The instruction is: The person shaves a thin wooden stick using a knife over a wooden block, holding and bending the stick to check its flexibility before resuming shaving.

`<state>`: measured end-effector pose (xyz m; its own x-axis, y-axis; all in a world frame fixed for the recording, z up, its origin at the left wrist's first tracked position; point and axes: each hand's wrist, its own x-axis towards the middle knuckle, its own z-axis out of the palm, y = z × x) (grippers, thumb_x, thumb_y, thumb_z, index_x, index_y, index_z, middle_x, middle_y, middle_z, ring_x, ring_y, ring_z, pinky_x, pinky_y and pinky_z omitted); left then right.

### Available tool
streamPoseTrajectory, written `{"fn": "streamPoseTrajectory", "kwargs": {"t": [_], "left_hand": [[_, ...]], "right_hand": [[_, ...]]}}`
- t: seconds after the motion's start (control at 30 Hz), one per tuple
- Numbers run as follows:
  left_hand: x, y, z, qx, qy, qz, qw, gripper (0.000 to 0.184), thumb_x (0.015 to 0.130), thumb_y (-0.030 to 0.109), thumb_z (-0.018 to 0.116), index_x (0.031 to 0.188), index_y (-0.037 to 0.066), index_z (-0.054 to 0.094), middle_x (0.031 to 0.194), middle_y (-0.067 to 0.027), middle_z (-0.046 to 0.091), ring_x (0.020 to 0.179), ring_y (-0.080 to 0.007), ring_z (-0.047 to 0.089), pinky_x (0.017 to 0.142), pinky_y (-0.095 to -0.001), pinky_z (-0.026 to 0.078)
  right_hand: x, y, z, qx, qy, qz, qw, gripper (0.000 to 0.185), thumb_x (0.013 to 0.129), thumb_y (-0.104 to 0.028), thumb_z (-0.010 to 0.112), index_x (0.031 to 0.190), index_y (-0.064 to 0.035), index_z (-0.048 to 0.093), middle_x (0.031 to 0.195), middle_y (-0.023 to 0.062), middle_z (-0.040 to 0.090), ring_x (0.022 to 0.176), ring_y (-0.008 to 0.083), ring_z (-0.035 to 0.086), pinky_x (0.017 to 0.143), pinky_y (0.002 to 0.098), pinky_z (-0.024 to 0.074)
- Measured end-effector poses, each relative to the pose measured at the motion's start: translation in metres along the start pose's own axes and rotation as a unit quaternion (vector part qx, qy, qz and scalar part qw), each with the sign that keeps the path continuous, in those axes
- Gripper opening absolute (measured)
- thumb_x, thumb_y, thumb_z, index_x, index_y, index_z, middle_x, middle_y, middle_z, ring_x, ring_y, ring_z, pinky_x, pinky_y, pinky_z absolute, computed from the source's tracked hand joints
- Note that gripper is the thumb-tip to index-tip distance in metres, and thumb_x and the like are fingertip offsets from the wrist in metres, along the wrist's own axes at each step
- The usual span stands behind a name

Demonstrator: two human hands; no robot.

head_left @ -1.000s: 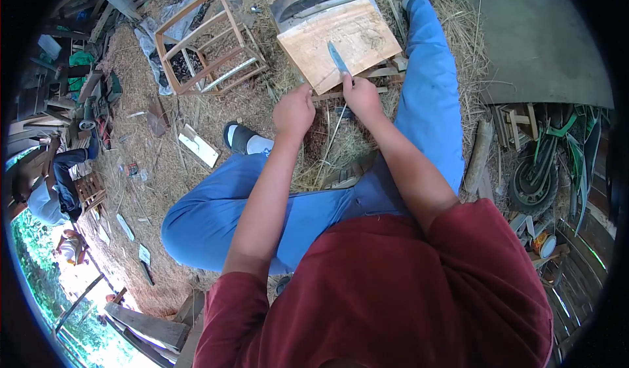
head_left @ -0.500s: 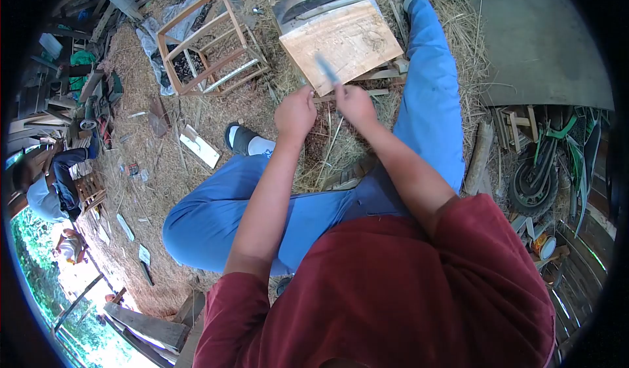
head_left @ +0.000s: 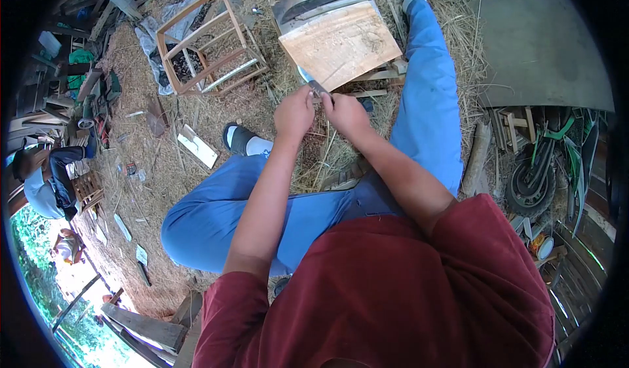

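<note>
My right hand [head_left: 347, 114] is closed around a knife [head_left: 318, 88], whose narrow blade points up and left toward my left hand; a dark end shows past the far side of my fist. My left hand [head_left: 295, 114] is closed close beside the blade, and whatever its fingers pinch is too small to make out. Just beyond both hands lies a pale wooden board [head_left: 341, 46]. Behind it rests a machete [head_left: 321, 4] with a dark blade and curved black handle.
An open wooden frame [head_left: 204, 44] stands at the upper left. Near my foot lies a white-faced wood piece [head_left: 198, 147]. A large flat sheet [head_left: 540, 47] and a motorcycle wheel [head_left: 532, 183] are on the right. Another person [head_left: 46, 181] sits at far left.
The knife has swung down and left from over the board to beside my left hand. My right hand has shifted slightly left. My left hand stays nearly in place.
</note>
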<state>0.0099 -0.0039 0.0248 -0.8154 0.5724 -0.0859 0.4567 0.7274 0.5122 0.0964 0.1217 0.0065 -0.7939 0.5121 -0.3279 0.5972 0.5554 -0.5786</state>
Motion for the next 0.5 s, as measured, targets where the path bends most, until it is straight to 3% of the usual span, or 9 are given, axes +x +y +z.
{"fn": "streamPoseTrajectory", "kwargs": {"t": [0.07,0.13,0.4,0.43,0.5], "left_hand": [[0.0,-0.003,0.003,-0.014,-0.004,-0.004,1.0,0.016,0.098,0.023,0.057,0.102,0.012,0.067,0.09,-0.0182,0.071,0.084,-0.0413,0.069,0.072,-0.0552,0.054],[0.001,-0.003,0.0,0.013,-0.033,-0.01,0.999,0.017,0.099,0.025,0.056,0.103,0.012,0.067,0.091,-0.0187,0.071,0.086,-0.0417,0.069,0.073,-0.0549,0.055],[0.001,-0.002,0.001,-0.021,-0.032,-0.021,0.999,0.022,0.101,0.029,0.055,0.105,0.011,0.067,0.09,-0.0229,0.07,0.086,-0.0459,0.068,0.074,-0.0576,0.053],[0.001,-0.004,0.001,-0.02,-0.029,-0.011,0.999,0.022,0.101,0.029,0.055,0.105,0.011,0.067,0.089,-0.0231,0.07,0.086,-0.0458,0.068,0.074,-0.0576,0.053],[-0.002,-0.006,0.002,-0.02,-0.024,-0.009,0.999,0.022,0.101,0.029,0.055,0.105,0.011,0.067,0.089,-0.0232,0.07,0.086,-0.0459,0.068,0.074,-0.0576,0.053]], "right_hand": [[0.008,0.005,-0.009,-0.035,0.013,-0.011,0.999,0.054,0.103,-0.048,0.05,0.092,-0.0009,0.075,0.084,0.0302,0.069,0.084,0.048,0.07,0.08,0.0556,0.0558],[0.029,0.021,-0.022,0.08,0.048,0.107,0.99,0.056,0.103,-0.05,0.046,0.097,-0.0032,0.076,0.095,0.0288,0.072,0.092,0.0471,0.07,0.088,0.0553,0.0559],[0.012,0.007,-0.033,-0.023,-0.029,0.045,0.998,0.058,0.103,-0.051,0.045,0.098,-0.0025,0.076,0.097,0.0278,0.072,0.095,0.0462,0.07,0.088,0.056,0.0554],[0.023,0.017,-0.024,0.067,0.08,0.052,0.993,0.055,0.103,-0.046,0.051,0.084,0.0005,0.074,0.082,0.0294,0.069,0.082,0.0482,0.07,0.078,0.0547,0.0554],[0.027,0.031,-0.017,0.072,0.093,0.07,0.991,0.056,0.103,-0.046,0.051,0.082,0.0007,0.074,0.083,0.0292,0.069,0.083,0.0481,0.07,0.078,0.0552,0.0552]]}}
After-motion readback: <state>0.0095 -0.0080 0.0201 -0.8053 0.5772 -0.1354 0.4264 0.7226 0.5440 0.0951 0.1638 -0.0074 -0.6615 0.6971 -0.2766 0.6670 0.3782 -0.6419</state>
